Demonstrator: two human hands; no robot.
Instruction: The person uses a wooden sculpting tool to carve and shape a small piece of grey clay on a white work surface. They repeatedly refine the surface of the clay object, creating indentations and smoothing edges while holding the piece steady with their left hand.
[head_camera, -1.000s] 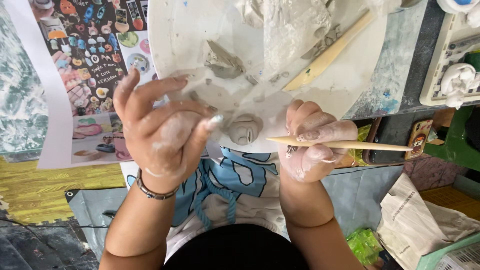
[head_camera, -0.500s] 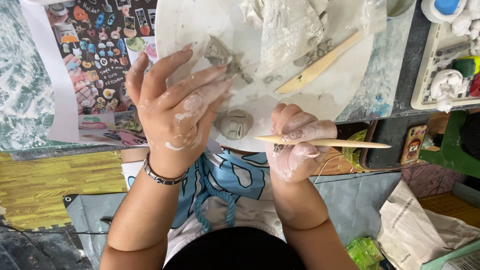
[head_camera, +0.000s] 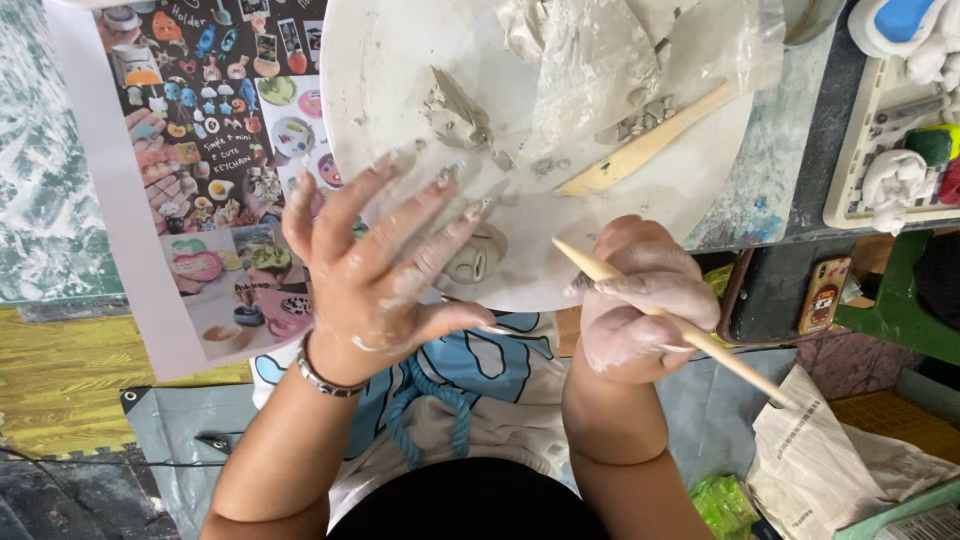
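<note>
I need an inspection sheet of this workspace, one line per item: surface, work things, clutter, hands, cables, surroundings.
Surface: round white board, smeared with clay, on a paint-stained table.
Work things: small clay piece near the board's front edge; thin wooden stick.
Clutter: clay scraps, flat wooden tool, plastic wrap with clay.
Hands: left hand open, fingers spread, beside the clay piece; right hand closed on the stick; both clay-coated.
Cables: nothing seen.
Surroundings: picture sheet at the left, paint tray and phone at the right, crumpled paper.
</note>
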